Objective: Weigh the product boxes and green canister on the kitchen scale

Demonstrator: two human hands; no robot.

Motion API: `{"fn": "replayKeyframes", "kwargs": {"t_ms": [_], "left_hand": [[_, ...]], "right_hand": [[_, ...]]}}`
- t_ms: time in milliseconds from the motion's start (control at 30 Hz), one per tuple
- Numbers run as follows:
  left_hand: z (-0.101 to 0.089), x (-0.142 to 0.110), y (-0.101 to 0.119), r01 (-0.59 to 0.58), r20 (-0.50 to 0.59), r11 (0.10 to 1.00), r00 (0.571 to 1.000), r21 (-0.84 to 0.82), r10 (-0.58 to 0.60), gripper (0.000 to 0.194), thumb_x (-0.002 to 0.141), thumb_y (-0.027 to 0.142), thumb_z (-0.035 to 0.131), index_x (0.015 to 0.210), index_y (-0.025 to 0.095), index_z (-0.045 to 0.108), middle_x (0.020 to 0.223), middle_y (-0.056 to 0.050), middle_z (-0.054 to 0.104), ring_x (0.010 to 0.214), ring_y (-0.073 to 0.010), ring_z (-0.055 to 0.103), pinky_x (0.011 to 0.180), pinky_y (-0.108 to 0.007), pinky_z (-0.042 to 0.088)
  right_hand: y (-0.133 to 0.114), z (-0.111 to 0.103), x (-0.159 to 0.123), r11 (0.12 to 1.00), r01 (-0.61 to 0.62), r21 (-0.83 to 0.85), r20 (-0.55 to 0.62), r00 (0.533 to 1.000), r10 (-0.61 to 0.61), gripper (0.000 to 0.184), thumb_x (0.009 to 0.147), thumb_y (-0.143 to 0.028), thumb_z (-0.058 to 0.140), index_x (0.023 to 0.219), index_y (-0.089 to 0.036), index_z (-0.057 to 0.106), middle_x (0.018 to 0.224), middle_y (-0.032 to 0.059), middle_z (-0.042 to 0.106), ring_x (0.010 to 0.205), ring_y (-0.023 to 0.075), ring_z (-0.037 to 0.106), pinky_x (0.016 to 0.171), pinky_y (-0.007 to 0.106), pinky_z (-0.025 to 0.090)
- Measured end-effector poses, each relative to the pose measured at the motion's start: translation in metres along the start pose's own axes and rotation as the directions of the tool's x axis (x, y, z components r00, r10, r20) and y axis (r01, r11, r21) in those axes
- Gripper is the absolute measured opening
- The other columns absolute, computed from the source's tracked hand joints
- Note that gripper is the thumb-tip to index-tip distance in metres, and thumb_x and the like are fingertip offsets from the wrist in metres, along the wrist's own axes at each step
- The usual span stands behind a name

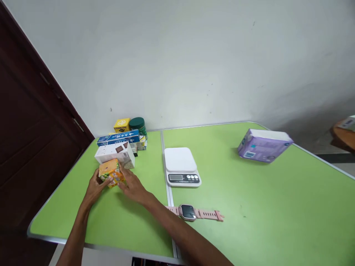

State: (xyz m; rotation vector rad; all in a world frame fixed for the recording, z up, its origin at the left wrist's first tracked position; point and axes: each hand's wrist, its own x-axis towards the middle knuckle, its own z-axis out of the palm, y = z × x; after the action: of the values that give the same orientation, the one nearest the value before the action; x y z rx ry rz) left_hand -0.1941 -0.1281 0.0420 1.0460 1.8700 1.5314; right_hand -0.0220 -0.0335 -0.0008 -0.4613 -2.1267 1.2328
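Observation:
Both my hands close around a small orange and yellow box (110, 170) on the left part of the green table (249, 207). My left hand (94, 189) grips its left side. My right hand (132, 186) grips its right side, fingers wrapped on it. Just behind the box lies a white box (115, 152), then a blue and white box (118, 137), a small yellow box (121, 125) and a dark green jar (138, 125).
A white kitchen scale (181, 166) sits at the table's middle seam. A pink smartwatch (194, 212) lies in front of it. A purple pack (263, 145) rests at the far right. A dark wooden door (30, 140) is left; the wall is behind.

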Motion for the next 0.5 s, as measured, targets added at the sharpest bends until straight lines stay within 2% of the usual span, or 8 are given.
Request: {"fn": "replayKeyframes", "kwargs": {"t_ms": [100, 200, 233, 300, 333, 400, 433, 500], "left_hand": [[-0.003, -0.003, 0.001, 0.055, -0.029, 0.997, 0.998, 0.062, -0.053, 0.088, 0.057, 0.054, 0.095, 0.129, 0.02, 0.058, 0.131, -0.015, 0.071, 0.114, -0.0342, 0.073, 0.101, -0.054, 0.06], [-0.003, -0.011, 0.004, 0.039, -0.192, 0.988, 0.981, 0.147, -0.01, 0.093, 0.06, 0.052, 0.093, 0.137, 0.023, 0.051, 0.148, -0.018, 0.059, 0.127, -0.0374, 0.066, 0.107, -0.058, 0.056], [-0.001, -0.014, 0.005, -0.017, -0.285, 0.986, 0.956, 0.168, 0.066, 0.093, 0.062, 0.054, 0.091, 0.139, 0.023, 0.048, 0.153, -0.019, 0.054, 0.133, -0.0385, 0.062, 0.11, -0.059, 0.053], [0.008, -0.02, 0.01, -0.183, -0.457, 0.958, 0.848, 0.22, 0.267, 0.088, 0.071, 0.058, 0.082, 0.141, 0.022, 0.045, 0.157, -0.02, 0.047, 0.14, -0.0392, 0.056, 0.114, -0.06, 0.049], [0.017, -0.024, 0.014, -0.266, -0.508, 0.93, 0.782, 0.254, 0.362, 0.084, 0.075, 0.06, 0.077, 0.142, 0.021, 0.044, 0.156, -0.02, 0.047, 0.141, -0.0389, 0.054, 0.115, -0.06, 0.047], [0.042, -0.03, 0.026, -0.393, -0.523, 0.864, 0.687, 0.315, 0.504, 0.079, 0.082, 0.061, 0.07, 0.144, 0.018, 0.044, 0.154, -0.02, 0.047, 0.142, -0.0376, 0.053, 0.116, -0.058, 0.046], [0.059, -0.033, 0.034, -0.435, -0.495, 0.837, 0.674, 0.333, 0.548, 0.077, 0.085, 0.061, 0.068, 0.144, 0.018, 0.044, 0.153, -0.02, 0.048, 0.141, -0.0366, 0.053, 0.116, -0.056, 0.046], [0.1, -0.039, 0.054, -0.493, -0.385, 0.805, 0.709, 0.329, 0.591, 0.073, 0.088, 0.06, 0.067, 0.145, 0.019, 0.046, 0.15, -0.017, 0.05, 0.14, -0.0346, 0.053, 0.116, -0.052, 0.046]], "right_hand": [[-0.005, -0.023, -0.017, 0.999, 0.042, 0.0, -0.02, 0.999, -0.042, 0.065, 0.093, -0.03, 0.068, 0.155, -0.022, 0.05, 0.152, 0.0134, 0.059, 0.141, 0.0327, 0.056, 0.119, 0.053, 0.046], [-0.01, -0.077, -0.051, 0.999, 0.041, 0.004, -0.175, 0.984, -0.039, 0.048, 0.098, -0.03, 0.061, 0.146, -0.025, 0.06, 0.14, 0.0116, 0.067, 0.123, 0.0284, 0.067, 0.103, 0.05, 0.058], [-0.01, -0.101, -0.065, 1.0, 0.028, -0.002, -0.262, 0.965, -0.028, 0.042, 0.101, -0.032, 0.057, 0.142, -0.026, 0.063, 0.138, 0.0112, 0.068, 0.117, 0.0266, 0.069, 0.098, 0.048, 0.061], [-0.007, -0.158, -0.097, 0.998, 0.002, -0.058, -0.463, 0.886, -0.029, 0.037, 0.103, -0.036, 0.054, 0.137, -0.025, 0.065, 0.134, 0.0114, 0.069, 0.107, 0.0249, 0.071, 0.092, 0.048, 0.062], [-0.003, -0.189, -0.113, 0.993, -0.032, -0.115, -0.578, 0.815, -0.041, 0.038, 0.102, -0.039, 0.057, 0.136, -0.025, 0.065, 0.134, 0.0124, 0.069, 0.108, 0.0262, 0.07, 0.092, 0.049, 0.062], [0.01, -0.249, -0.147, 0.959, -0.165, -0.229, -0.79, 0.607, -0.085, 0.052, 0.095, -0.049, 0.067, 0.138, -0.022, 0.062, 0.137, 0.0166, 0.064, 0.121, 0.0323, 0.063, 0.096, 0.054, 0.06], [0.019, -0.277, -0.164, 0.93, -0.262, -0.257, -0.868, 0.486, -0.103, 0.066, 0.091, -0.056, 0.071, 0.144, -0.019, 0.057, 0.142, 0.0194, 0.06, 0.127, 0.0355, 0.059, 0.1, 0.057, 0.057], [0.041, -0.325, -0.193, 0.872, -0.434, -0.226, -0.952, 0.287, -0.104, 0.098, 0.079, -0.068, 0.078, 0.154, -0.014, 0.045, 0.15, 0.024, 0.051, 0.136, 0.0405, 0.051, 0.107, 0.062, 0.05]]}}
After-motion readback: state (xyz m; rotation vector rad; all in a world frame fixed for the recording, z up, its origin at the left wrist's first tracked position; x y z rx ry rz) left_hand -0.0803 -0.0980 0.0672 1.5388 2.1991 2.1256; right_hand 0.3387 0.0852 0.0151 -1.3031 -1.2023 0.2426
